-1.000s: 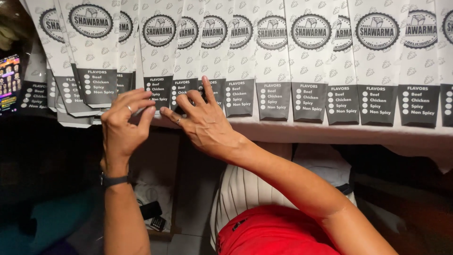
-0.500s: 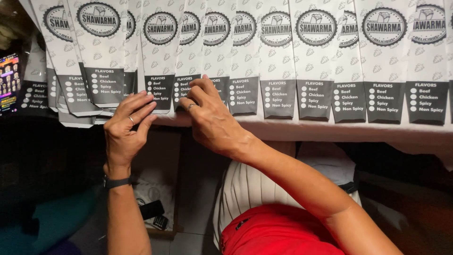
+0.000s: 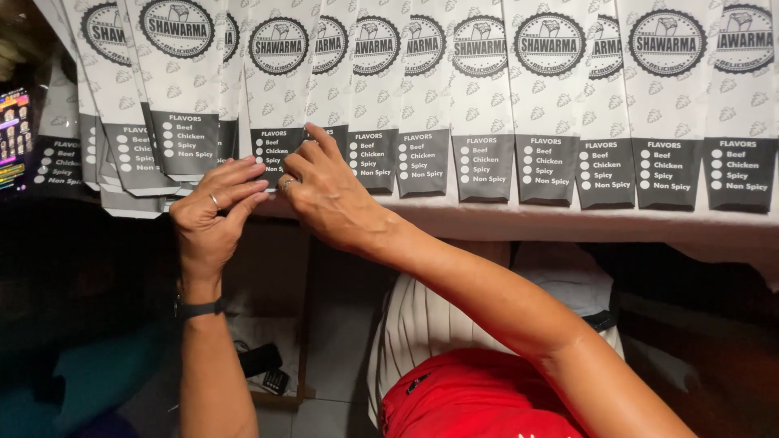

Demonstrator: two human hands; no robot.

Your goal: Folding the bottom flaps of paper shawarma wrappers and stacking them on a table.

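Fingers of both hands on one paper bag's lower edge — pinching.

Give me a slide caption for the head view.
Left hand and right hand pinch one paper sleeve in an overlapping row.

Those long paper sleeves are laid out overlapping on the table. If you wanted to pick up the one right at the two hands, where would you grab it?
Probably at the dark lower end of the paper sleeve, coming from the near table edge. That end lies free by the edge, while its long sides are overlapped by neighbouring sleeves. The left hand and right hand already meet there, fingertips at its bottom corner.
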